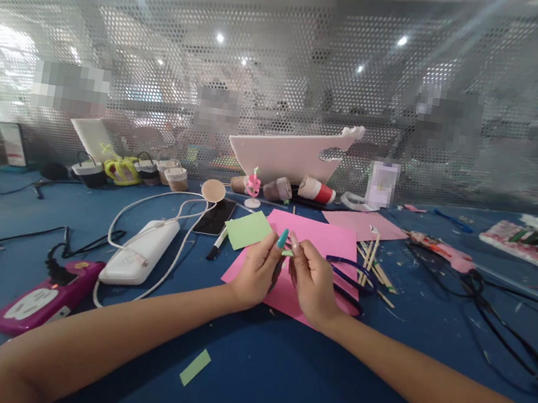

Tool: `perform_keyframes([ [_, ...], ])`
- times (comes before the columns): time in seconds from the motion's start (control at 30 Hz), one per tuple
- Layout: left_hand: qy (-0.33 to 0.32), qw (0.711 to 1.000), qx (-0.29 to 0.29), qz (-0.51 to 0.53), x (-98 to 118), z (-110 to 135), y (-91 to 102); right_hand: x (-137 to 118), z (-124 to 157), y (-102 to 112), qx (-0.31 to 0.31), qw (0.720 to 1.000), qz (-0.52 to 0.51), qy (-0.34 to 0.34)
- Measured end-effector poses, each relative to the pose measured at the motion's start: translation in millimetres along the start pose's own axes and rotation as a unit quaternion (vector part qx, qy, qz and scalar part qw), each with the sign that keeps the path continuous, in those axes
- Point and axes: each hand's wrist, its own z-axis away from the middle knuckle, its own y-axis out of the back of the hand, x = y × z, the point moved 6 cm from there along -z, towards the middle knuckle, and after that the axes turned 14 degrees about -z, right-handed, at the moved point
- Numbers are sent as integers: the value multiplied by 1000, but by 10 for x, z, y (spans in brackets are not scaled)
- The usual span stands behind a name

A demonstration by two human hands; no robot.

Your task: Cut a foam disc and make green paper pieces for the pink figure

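Thumbs nearly meeting, my left hand (259, 270) and my right hand (313, 277) pinch a small strip of green paper (287, 253) between them. Both hands are closed and hover over a large pink paper sheet (305, 232). A larger light green paper (247, 230) lies just left of my left hand. Beside my right hand rest dark blue scissors (369, 277), partly hidden by that hand. A cut green paper piece (195, 368) lies on the blue table in front of my left forearm.
A white power bank (142, 257) with a looping cable and a magenta power strip (50, 297) lie left. Wooden sticks (372, 257) and a glue gun (443, 252) with black cables are right. Paper cups (318, 190) and a pink foam board (286, 157) stand along the mesh screen.
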Motion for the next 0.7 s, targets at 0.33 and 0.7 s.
perform_keyframes([
  [0.33,-10,994,27,-103,49,1,68,-19,-7,10,13,999,42,8],
  [0.7,-6,991,53,-122,68,28,98,-41,10,-7,-8,998,63,15],
])
